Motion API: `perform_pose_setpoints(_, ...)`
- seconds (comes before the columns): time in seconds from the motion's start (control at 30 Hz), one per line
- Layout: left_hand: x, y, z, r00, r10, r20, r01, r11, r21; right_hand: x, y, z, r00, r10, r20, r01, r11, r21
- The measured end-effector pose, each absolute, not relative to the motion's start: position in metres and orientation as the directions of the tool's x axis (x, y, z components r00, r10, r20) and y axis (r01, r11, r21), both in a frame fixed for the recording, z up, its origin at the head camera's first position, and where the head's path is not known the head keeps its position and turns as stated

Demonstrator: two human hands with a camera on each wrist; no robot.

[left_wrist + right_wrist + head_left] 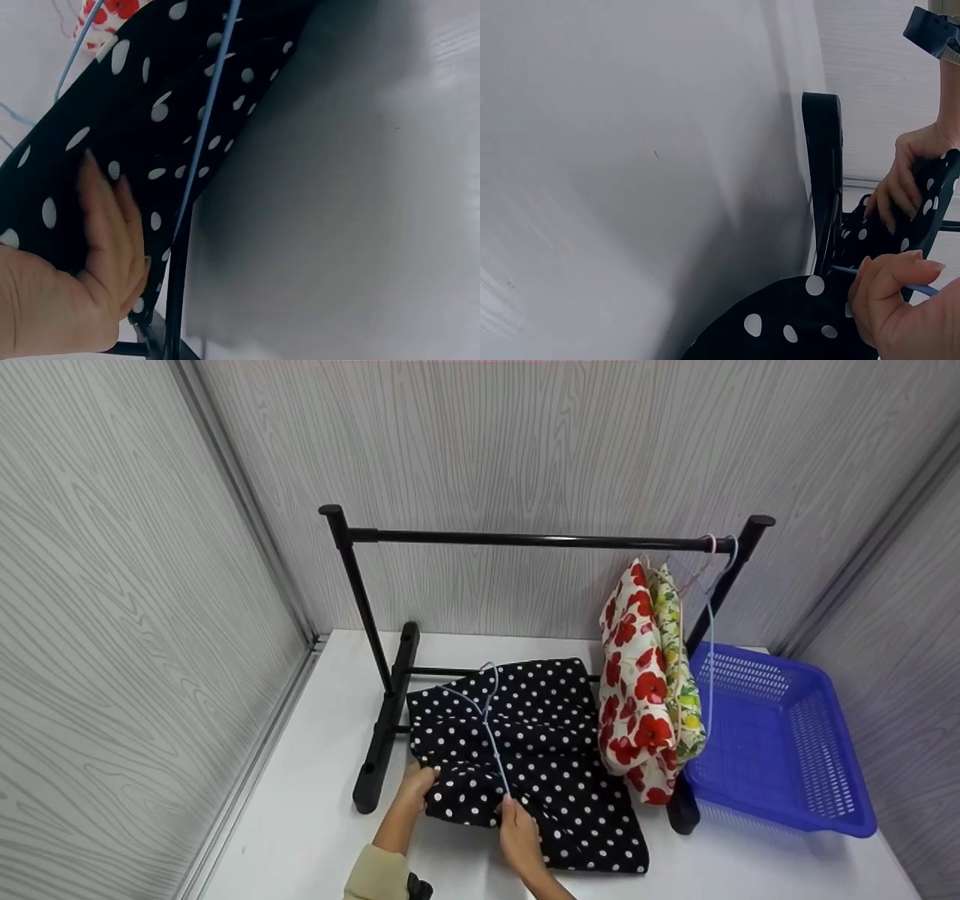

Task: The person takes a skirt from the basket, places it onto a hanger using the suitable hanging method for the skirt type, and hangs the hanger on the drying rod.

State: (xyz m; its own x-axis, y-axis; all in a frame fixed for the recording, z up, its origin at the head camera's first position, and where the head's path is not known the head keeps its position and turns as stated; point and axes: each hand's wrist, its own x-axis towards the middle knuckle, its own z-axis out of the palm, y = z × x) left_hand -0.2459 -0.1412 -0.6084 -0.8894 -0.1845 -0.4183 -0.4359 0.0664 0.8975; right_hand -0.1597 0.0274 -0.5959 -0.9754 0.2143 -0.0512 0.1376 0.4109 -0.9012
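A black cloth with white polka dots (555, 780) lies over the rack's base, its near left corner raised. On top of it is a thin light-blue hanger (495, 750), its hook pointing away from me. My left hand (418, 786) grips the cloth's left edge, thumb on top; the left wrist view shows its fingers (109, 232) lying along the fabric. My right hand (519, 834) pinches the near end of a hanger arm between thumb and fingers, above the cloth. In the right wrist view, the blue hanger arm (844, 269) shows beside those fingertips.
A black rack (540, 541) stands behind the cloth. At its right end hang a red-flowered cloth (626, 690) and a yellow-and-green patterned cloth (688, 712), with pink and blue hanger hooks on the bar. A blue plastic basket (787, 765) sits at the right on the white table (300, 810).
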Motion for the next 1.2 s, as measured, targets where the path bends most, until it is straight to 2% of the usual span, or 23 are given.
perform_pose_setpoints(0.1,-0.234,-0.135,-0.605,-0.924,-0.223,-0.312,-0.342,0.114,0.933,-0.159,0.028,-0.596,-0.968,0.239,-0.077,0.166,0.38,-0.91)
perform_pose_setpoints(0.13,-0.227,-0.131,-0.594,-0.913,-0.253,-0.319,-0.359,0.133,0.924,-0.16,0.028,-0.596,-0.965,0.251,-0.083,0.174,0.369,-0.913)
perform_pose_setpoints(0.3,-0.209,-0.124,-0.577,-0.93,-0.267,-0.253,-0.29,0.109,0.951,-0.161,0.033,-0.596,-0.951,0.276,-0.14,0.216,0.269,-0.939)
perform_pose_setpoints(0.5,-0.201,-0.125,-0.575,-0.929,-0.276,-0.247,-0.27,0.048,0.962,-0.159,0.039,-0.595,-0.942,0.268,-0.202,0.249,0.154,-0.956)
perform_pose_setpoints(0.73,-0.196,-0.134,-0.575,-0.929,-0.278,-0.245,-0.265,0.035,0.964,-0.157,0.047,-0.597,-0.933,0.304,-0.192,0.25,0.164,-0.954)
perform_pose_setpoints(1.03,-0.188,-0.145,-0.576,-0.926,-0.266,-0.269,-0.285,0.021,0.958,-0.157,0.06,-0.596,-0.915,0.311,-0.258,0.301,0.1,-0.948)
perform_pose_setpoints(1.2,-0.183,-0.154,-0.577,-0.921,-0.279,-0.271,-0.299,0.065,0.952,-0.16,0.07,-0.599,-0.918,0.291,-0.27,0.31,0.098,-0.946)
